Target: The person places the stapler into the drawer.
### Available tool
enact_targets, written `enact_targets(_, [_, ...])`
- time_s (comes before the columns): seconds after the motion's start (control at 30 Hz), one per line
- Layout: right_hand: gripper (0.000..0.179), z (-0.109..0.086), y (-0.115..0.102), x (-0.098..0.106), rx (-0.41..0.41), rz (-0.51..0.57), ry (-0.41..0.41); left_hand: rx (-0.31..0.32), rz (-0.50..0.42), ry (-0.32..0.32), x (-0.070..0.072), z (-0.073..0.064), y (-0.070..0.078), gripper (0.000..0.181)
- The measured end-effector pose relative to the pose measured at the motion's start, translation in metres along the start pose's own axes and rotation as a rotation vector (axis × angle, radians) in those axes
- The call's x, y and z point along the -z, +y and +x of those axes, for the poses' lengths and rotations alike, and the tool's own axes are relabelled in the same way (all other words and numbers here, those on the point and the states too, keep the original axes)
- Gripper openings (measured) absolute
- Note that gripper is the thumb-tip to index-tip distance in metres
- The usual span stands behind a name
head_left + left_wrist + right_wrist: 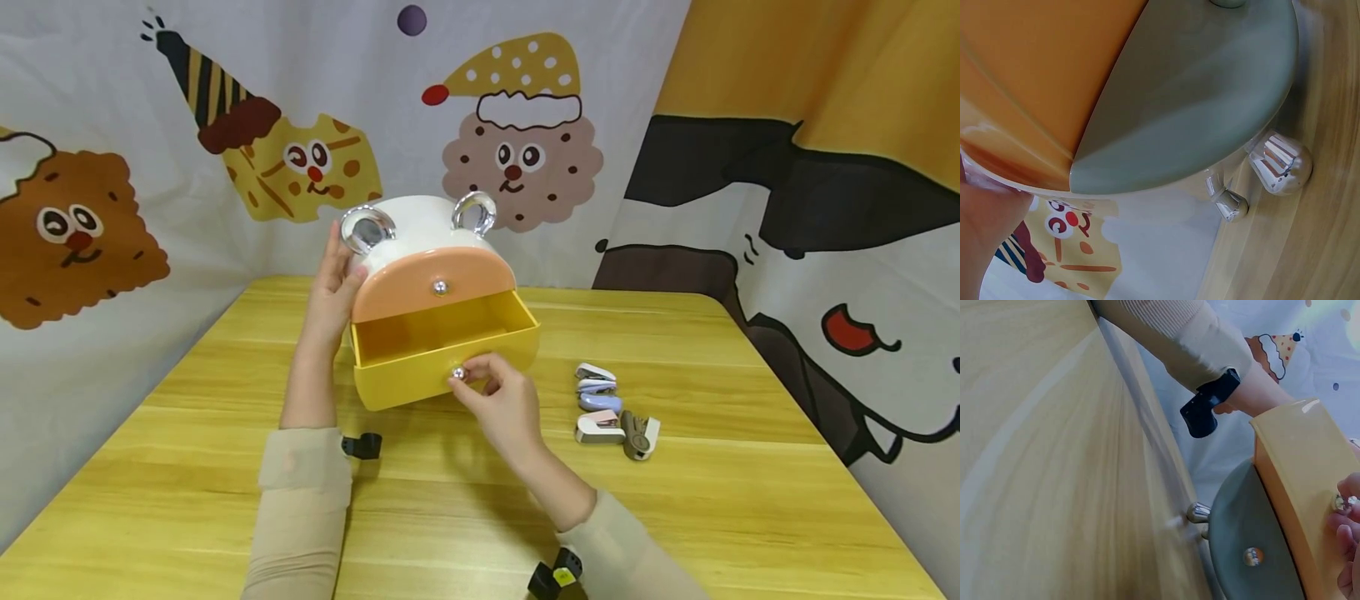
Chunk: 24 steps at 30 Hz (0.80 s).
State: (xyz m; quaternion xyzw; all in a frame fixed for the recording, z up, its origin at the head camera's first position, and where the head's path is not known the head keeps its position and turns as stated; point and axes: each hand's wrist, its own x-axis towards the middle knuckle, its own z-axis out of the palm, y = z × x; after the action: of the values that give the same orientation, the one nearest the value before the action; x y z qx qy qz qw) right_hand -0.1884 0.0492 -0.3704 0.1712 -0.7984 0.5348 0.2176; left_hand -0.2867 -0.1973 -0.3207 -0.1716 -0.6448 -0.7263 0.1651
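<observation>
A small bear-eared drawer cabinet (420, 218) has a white top and silver ears. Its orange upper drawer (401, 287) is closed, and the yellow middle drawer (397, 382) is pulled out, with nothing visible inside. Below, a grey-green drawer (1185, 100) and silver feet (1282, 165) show in the left wrist view. My left hand (330, 292) holds the cabinet's left side, thumb by the front edge and fingers along the side. With thumb and fingers, my right hand (506, 408) pinches the silver knob (458, 373) of the yellow drawer.
Several mini staplers lie together right of the cabinet: a white and lavender pair (597, 387), a pink and white one (599, 427) and a grey-brown one (637, 437). The wooden table (720, 517) meets a cartoon-printed cloth (555, 250) behind.
</observation>
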Motion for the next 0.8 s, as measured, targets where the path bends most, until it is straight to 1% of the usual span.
enact_targets(0.1, [0.015, 0.003, -0.001, 0.006, 0.003, -0.028, -0.03, -0.01, 0.001, 0.001, 0.0, 0.0, -0.001, 0.07])
enact_targets(0.23, [0.016, 0.009, -0.004, 0.02, 0.004, -0.061, -0.067, -0.015, -0.008, -0.001, 0.0, 0.001, -0.001, 0.069])
enact_targets(0.37, [0.018, 0.016, -0.01, 0.036, 0.064, -0.061, -0.087, -0.006, -0.016, 0.0, 0.0, 0.0, -0.001, 0.069])
enact_targets(0.47, [0.02, 0.022, -0.016, 0.051, 0.144, -0.051, -0.075, 0.009, -0.004, 0.003, -0.001, 0.0, 0.0, 0.07])
enact_targets(0.57, [0.023, 0.027, -0.02, 0.065, 0.182, -0.052, -0.048, 0.021, 0.006, 0.005, -0.001, 0.0, 0.001, 0.07])
enact_targets(0.63, [0.025, 0.031, -0.021, 0.075, 0.189, -0.058, -0.028, 0.022, 0.008, 0.005, -0.001, 0.0, 0.001, 0.07])
enact_targets(0.7, [0.028, 0.035, -0.02, 0.083, 0.179, -0.061, -0.011, 0.017, 0.008, 0.004, -0.001, 0.0, 0.001, 0.07])
enact_targets(0.8, [0.031, 0.041, -0.013, 0.096, 0.17, -0.07, 0.009, 0.005, 0.006, 0.001, 0.0, 0.0, 0.0, 0.07])
